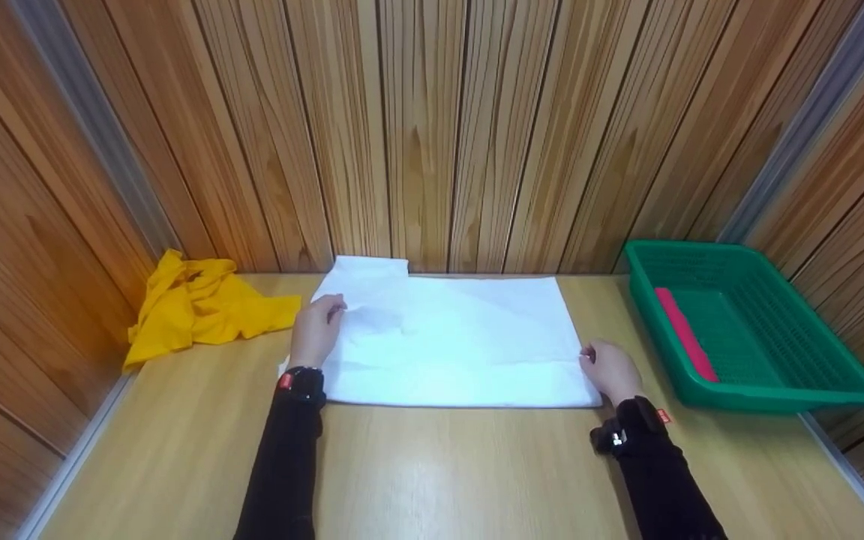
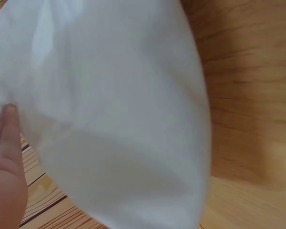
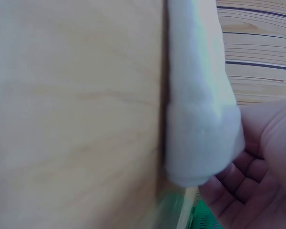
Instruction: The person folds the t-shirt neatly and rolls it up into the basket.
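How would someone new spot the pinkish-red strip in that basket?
In the head view, find the table, then the green basket at its right side. Inside, along the basket's left wall, lies one narrow pinkish-red strip. Its colour sets it apart from the white cloth and yellow cloth outside.

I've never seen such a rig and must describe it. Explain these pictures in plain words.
There is no machine: each grip is a person's bare hand, the left hand and the right hand. The wide picture comes from a camera worn on the head; the close ones, from a camera on each wrist. A plain white fabric piece lies spread on the pale wood-grain table. The left hand pinches it on its left side, the right hand at its right edge. Farther left lies a crumpled yellow cloth; on the right stands a green plastic basket with a long pinkish-red item inside.
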Demonstrator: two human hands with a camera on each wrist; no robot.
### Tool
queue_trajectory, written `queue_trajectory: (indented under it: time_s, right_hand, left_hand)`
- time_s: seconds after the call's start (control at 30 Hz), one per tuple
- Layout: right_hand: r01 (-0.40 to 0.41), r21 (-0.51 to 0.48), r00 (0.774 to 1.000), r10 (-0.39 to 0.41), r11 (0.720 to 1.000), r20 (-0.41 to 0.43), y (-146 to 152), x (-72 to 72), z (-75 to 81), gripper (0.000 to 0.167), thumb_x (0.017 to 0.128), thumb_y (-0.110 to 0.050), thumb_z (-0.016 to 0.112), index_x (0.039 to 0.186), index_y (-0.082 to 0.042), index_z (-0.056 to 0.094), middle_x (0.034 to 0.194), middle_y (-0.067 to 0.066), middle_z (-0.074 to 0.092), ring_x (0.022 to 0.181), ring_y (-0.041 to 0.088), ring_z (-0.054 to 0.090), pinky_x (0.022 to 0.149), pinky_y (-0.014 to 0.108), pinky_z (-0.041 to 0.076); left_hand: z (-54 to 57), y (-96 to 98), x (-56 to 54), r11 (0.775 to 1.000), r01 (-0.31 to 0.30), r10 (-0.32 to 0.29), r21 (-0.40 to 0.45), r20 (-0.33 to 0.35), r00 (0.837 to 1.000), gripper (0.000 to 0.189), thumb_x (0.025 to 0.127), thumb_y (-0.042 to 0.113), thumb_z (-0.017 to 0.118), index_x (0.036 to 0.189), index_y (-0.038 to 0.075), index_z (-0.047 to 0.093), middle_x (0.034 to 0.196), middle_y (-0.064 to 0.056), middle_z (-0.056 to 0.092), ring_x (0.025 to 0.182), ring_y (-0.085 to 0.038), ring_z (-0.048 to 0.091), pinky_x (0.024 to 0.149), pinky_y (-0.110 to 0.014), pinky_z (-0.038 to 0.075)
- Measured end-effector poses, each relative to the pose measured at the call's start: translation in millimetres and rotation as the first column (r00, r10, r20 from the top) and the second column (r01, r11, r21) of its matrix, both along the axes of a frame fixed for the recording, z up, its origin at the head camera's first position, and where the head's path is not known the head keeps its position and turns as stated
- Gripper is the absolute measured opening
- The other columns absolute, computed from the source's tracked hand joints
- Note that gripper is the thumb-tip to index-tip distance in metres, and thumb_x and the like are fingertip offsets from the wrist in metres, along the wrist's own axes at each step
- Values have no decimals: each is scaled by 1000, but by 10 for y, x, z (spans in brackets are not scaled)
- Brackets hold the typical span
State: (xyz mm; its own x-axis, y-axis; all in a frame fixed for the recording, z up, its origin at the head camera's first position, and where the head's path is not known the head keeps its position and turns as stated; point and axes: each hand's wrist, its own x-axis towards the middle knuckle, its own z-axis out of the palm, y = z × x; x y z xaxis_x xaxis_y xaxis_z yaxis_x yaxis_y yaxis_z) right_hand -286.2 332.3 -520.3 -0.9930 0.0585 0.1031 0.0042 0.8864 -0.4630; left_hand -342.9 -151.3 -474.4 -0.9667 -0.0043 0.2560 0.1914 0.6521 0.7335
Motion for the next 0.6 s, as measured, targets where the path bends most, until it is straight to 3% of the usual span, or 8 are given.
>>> queue_trajectory:
  time_s: [0.17,0.27,0.4,0.6]
  right_hand:
    - [-31,-5,999,30,1000,-42,-4,-10,-23,10,91,-6,57,94,2,62,93,20,66,87,38,61,81,53,47]
    - [-37,-14,999,36,999,-28,-8,-16,-28,11,92,-6,57,95,3,63,93,20,66,88,38,61,82,53,47]
    - [-38,-16,999,38,999,-17,5,-14,-26,15,93,-6,56,100,4,63,98,22,66,93,40,61,85,54,47]
    - [-36,4,999,36,999,-2,24,28,51,25,95,-11,55,111,7,63,108,26,65,102,42,61,90,55,46]
  left_hand:
    - [-77,-37,4,997,71,-71,-5,12,997,31,98,2,59,128,2,63,137,-17,57,128,-32,53,108,-44,39]
    - [-110,-64,23,995,101,-101,17,61,993,39,98,0,57,137,3,56,145,-16,50,130,-31,51,107,-44,39]
    - [-119,-105,44,995,97,-98,13,110,989,41,99,4,57,140,6,54,149,-14,46,131,-29,50,108,-45,38]
    - [-115,-220,93,998,65,-64,-6,146,987,38,100,6,57,138,4,55,141,-16,54,128,-32,52,107,-48,39]
